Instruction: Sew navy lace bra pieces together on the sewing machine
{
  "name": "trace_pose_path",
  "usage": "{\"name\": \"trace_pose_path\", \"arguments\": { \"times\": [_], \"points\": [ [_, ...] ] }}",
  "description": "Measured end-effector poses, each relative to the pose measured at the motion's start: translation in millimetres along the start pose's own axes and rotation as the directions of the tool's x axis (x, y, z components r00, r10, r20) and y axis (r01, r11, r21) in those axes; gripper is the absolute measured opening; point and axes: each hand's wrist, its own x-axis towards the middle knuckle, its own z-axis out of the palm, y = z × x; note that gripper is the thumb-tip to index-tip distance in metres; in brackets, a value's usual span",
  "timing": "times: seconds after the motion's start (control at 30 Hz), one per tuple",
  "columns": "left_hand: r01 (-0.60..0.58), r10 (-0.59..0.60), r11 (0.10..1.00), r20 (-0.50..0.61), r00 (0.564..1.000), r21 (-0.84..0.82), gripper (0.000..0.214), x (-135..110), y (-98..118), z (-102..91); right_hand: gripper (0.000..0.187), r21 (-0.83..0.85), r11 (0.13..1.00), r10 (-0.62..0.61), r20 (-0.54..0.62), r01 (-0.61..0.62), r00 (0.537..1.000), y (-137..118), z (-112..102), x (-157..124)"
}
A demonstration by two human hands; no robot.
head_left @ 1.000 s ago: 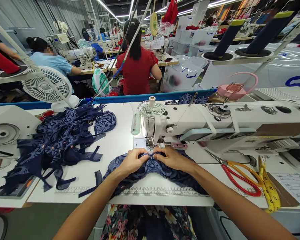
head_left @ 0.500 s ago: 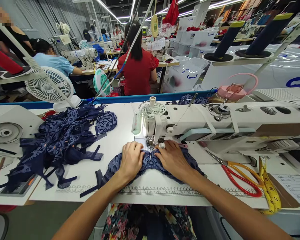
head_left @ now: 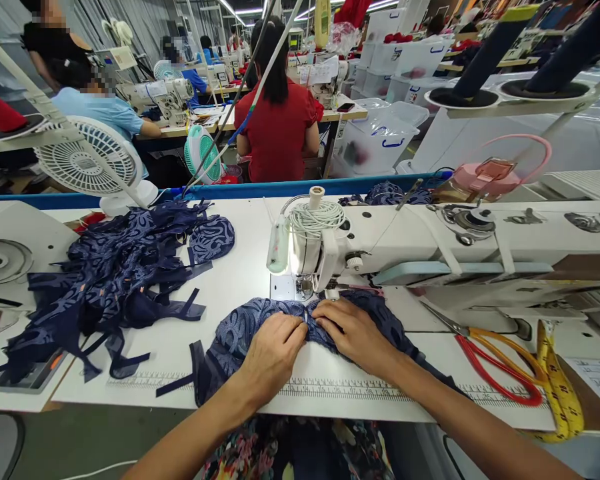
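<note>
A navy lace bra (head_left: 250,327) lies on the white sewing table, its upper edge just in front of the presser foot (head_left: 305,288) of the sewing machine (head_left: 325,247). My left hand (head_left: 275,350) is closed on the bra's lower middle, thumb and fingers pinching the fabric. Close beside it, my right hand (head_left: 355,333) pinches the bra's centre from the other side. One cup spreads out left of my hands; the other side runs right, partly under my right wrist. Whether the needle is in the fabric cannot be seen.
Navy bra pieces (head_left: 115,267) are heaped at left, near a white fan (head_left: 87,160). To the right lie scissors (head_left: 500,363) and a yellow tape measure (head_left: 560,387). A printed ruler (head_left: 350,388) runs along the front edge. Several people work at machines beyond.
Both hands have shifted toward me and closer together at the bra's centre, my left hand most. The bra's left cup now lies more exposed. The view has turned slightly.
</note>
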Motion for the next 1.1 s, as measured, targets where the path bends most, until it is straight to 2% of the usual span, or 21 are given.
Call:
{"name": "trace_pose_path", "arguments": {
  "times": [0.1,0.17,0.27,0.33,0.4,0.47,0.53,0.57,0.6,0.63,0.7,0.77,0.93,1.03,1.1],
  "points": [
    [0.010,-0.010,1.000,0.004,1.000,0.012,0.022,4.8,0.0,-3.2,0.019,-0.193,0.981,-0.023,-0.034,0.016,0.999,5.5,-3.0,1.6],
    [0.050,-0.050,0.998,-0.010,0.999,0.038,0.021,11.7,-2.9,-3.8,0.020,-0.357,0.934,-0.040,-0.051,0.020,0.998,11.4,-3.9,4.1],
    [0.122,-0.118,0.989,-0.050,0.992,0.083,0.028,26.7,-9.1,-4.0,0.015,-0.479,0.876,-0.065,-0.018,0.049,0.998,12.4,-5.0,8.2],
    [0.115,-0.113,0.990,-0.031,0.993,0.084,0.029,35.8,-11.7,-6.1,0.015,-0.512,0.856,-0.087,-0.012,0.069,0.996,-0.1,-8.8,7.1],
    [0.096,-0.093,0.990,-0.037,0.995,0.099,0.011,40.1,-11.7,-11.2,0.019,-0.531,0.844,-0.085,-0.001,0.072,0.996,-23.9,-17.8,0.8],
    [0.100,-0.079,0.986,-0.155,0.985,0.131,0.008,37.9,-9.7,-18.3,0.020,-0.472,0.878,-0.055,0.065,0.079,0.996,-52.7,-31.4,-9.1],
    [0.095,-0.042,0.985,-0.335,0.941,0.142,0.011,30.3,-7.3,-25.4,0.012,-0.223,0.963,-0.093,0.255,0.152,0.962,-76.5,-45.1,-17.5],
    [0.083,-0.021,0.987,-0.408,0.913,0.136,0.012,25.4,-6.3,-28.2,0.009,-0.104,0.980,-0.130,0.318,0.171,0.939,-83.9,-50.0,-19.6],
    [0.073,-0.007,0.989,-0.460,0.888,0.126,0.012,20.2,-5.5,-30.3,0.009,-0.023,0.986,-0.151,0.328,0.168,0.933,-87.7,-52.7,-19.9],
    [0.067,-0.002,0.991,-0.488,0.873,0.115,0.012,15.2,-4.8,-31.6,0.010,0.004,0.987,-0.153,0.283,0.158,0.947,-88.0,-52.9,-18.3],
    [0.070,-0.014,0.993,-0.497,0.868,0.093,0.014,6.2,-3.6,-32.2,0.013,-0.046,0.991,-0.118,0.114,0.124,0.986,-80.8,-46.3,-11.0],
    [0.083,-0.032,0.993,-0.497,0.867,0.080,0.016,-1.0,-2.2,-31.4,0.016,-0.097,0.987,-0.130,-0.009,0.129,0.991,-69.7,-33.5,-2.6],
    [0.098,-0.071,0.995,-0.507,0.859,0.027,0.022,-16.8,3.4,-33.5,0.018,-0.159,0.963,-0.235,-0.104,0.217,0.966,-56.3,-6.3,2.5],
    [0.051,-0.079,0.996,-0.458,0.885,-0.075,0.028,-24.8,8.5,-40.0,0.019,-0.212,0.948,-0.271,-0.141,0.238,0.952,-58.2,-2.9,-0.4],
    [0.018,-0.048,0.997,-0.423,0.905,-0.076,0.038,-26.2,11.3,-42.9,0.019,-0.220,0.943,-0.288,-0.152,0.251,0.946,-60.4,-3.9,-1.3]
  ]
}}
